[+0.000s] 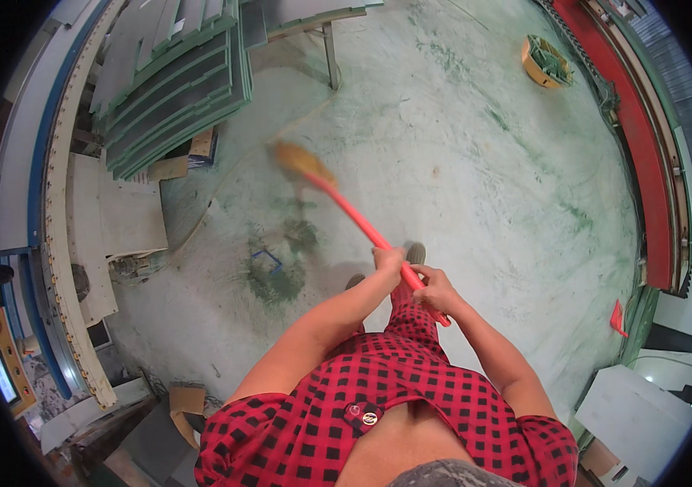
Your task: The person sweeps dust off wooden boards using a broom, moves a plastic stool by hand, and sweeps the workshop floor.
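Both my hands grip a broom [354, 215] with a red handle and a tan bristle head, which reaches away from me to the upper left. My left hand [391, 261] is closed round the handle farther out. Nearer the handle's end, my right hand [437, 288] is closed on it too. The bristle head is smeared by motion, so whether it touches the floor I cannot tell. Below it on the floor lies a patch of dark green dust [277, 280] with a small blue angled strip [266, 260] on it.
Stacked grey-green panels [176, 97] stand at the upper left beside a table leg [330, 57]. A cable [208, 207] runs across the floor on the left. A yellow basket [546, 62] with green scraps sits at the far right, near a long red machine [646, 154]. A red piece [618, 318] lies at right.
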Action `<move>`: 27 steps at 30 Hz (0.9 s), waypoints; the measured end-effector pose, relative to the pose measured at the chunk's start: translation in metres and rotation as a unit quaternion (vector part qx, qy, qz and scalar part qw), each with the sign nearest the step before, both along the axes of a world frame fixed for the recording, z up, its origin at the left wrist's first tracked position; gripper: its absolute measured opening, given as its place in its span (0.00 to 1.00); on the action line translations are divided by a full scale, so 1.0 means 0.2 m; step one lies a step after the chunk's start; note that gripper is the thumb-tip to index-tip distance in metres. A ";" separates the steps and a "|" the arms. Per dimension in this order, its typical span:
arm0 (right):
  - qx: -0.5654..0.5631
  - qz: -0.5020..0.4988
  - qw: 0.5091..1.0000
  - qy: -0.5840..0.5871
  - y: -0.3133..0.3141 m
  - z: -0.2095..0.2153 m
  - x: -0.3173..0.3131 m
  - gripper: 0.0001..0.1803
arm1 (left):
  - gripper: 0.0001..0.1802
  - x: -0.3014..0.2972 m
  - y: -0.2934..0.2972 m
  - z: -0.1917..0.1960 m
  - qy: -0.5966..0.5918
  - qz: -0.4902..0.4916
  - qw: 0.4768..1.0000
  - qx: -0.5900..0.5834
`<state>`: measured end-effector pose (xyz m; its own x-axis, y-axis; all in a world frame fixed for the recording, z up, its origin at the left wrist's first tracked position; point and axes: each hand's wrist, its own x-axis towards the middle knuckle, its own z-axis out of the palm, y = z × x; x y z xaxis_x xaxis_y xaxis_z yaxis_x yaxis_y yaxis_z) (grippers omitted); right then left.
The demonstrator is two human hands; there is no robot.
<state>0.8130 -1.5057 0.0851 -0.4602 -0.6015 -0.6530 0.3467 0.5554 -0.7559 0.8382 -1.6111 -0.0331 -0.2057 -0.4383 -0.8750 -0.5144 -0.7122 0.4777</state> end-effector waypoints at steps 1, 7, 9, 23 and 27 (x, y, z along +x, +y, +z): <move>0.000 -0.015 1.000 0.020 0.02 0.00 -0.04 0.36 | 0.18 -0.07 0.02 0.00 0.002 0.008 1.000 -0.002; 0.036 -0.160 0.983 0.086 0.11 -0.09 -0.48 0.31 | 0.30 -0.61 0.12 0.08 0.211 -0.160 0.953 0.149; 0.058 -0.208 0.970 0.110 0.10 -0.07 -0.69 0.22 | 0.26 -0.81 0.18 0.09 0.228 -0.206 0.926 0.219; 0.111 -0.131 0.981 0.085 0.18 -0.57 -1.50 0.18 | 0.18 -1.40 0.15 -0.05 0.163 -0.116 0.919 0.340; 0.094 0.016 0.994 0.048 -0.11 -0.35 -1.37 0.26 | 0.18 -1.24 0.03 -0.22 0.094 -0.043 0.946 0.308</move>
<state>0.5387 -1.5275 0.0141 -0.5082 -0.4883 -0.7094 0.2573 0.7001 -0.6661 0.5893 -1.6046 -0.0781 -0.3942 0.1679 -0.9036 -0.5310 -0.8441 0.0748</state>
